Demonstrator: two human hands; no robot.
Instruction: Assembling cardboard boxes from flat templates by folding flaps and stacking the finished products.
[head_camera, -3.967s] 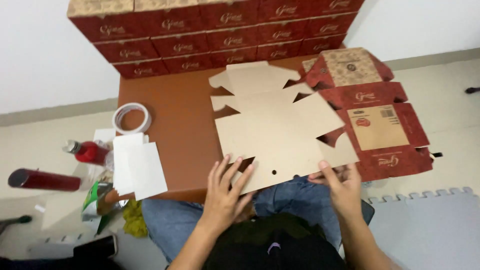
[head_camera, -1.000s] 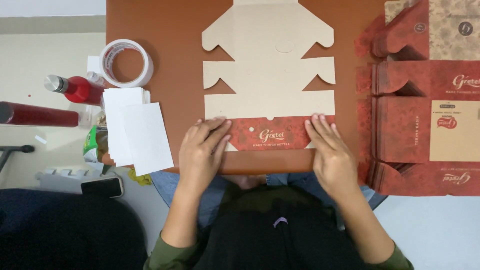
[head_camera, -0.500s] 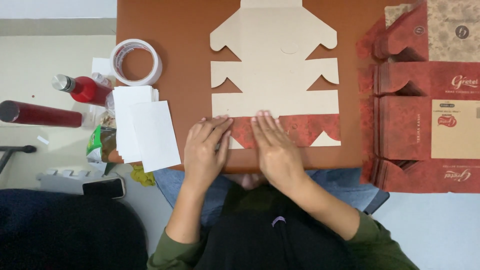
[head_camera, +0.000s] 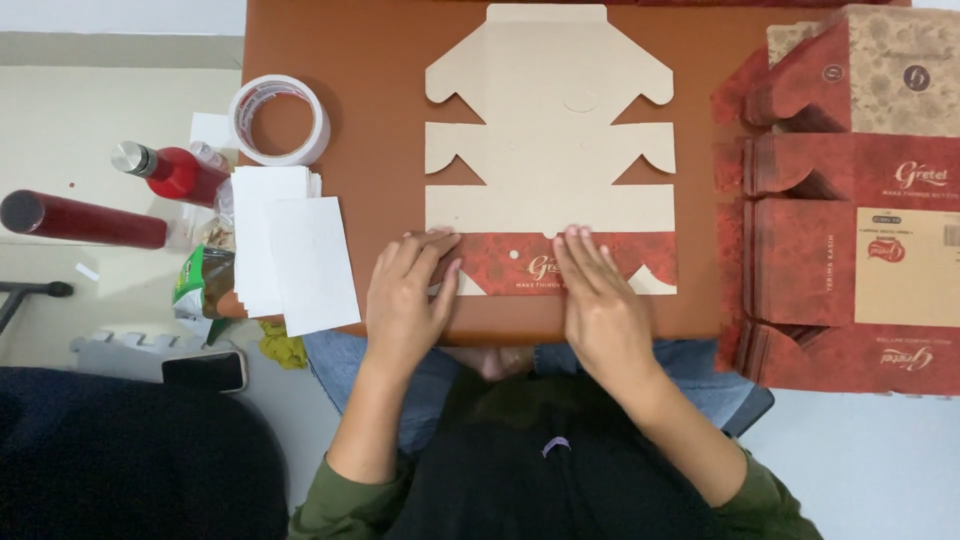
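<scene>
A flat die-cut cardboard box blank (head_camera: 550, 160) lies plain side up on the brown table (head_camera: 370, 170). Its near panel is folded over, showing a red patterned strip (head_camera: 520, 268). My left hand (head_camera: 405, 305) lies flat with spread fingers on the strip's left end. My right hand (head_camera: 600, 310) presses flat on the strip right of its middle. Neither hand grips anything.
A roll of clear tape (head_camera: 278, 120) and a stack of white paper sheets (head_camera: 290, 255) lie at the table's left. Red bottles (head_camera: 170, 172) and a phone (head_camera: 205, 370) sit on the floor. A pile of flattened red boxes (head_camera: 850, 220) lies at the right.
The near panel has been folded over and its side flaps now show. My right hand slid left along the red strip, then slightly back right. My left hand stays near the left end.
</scene>
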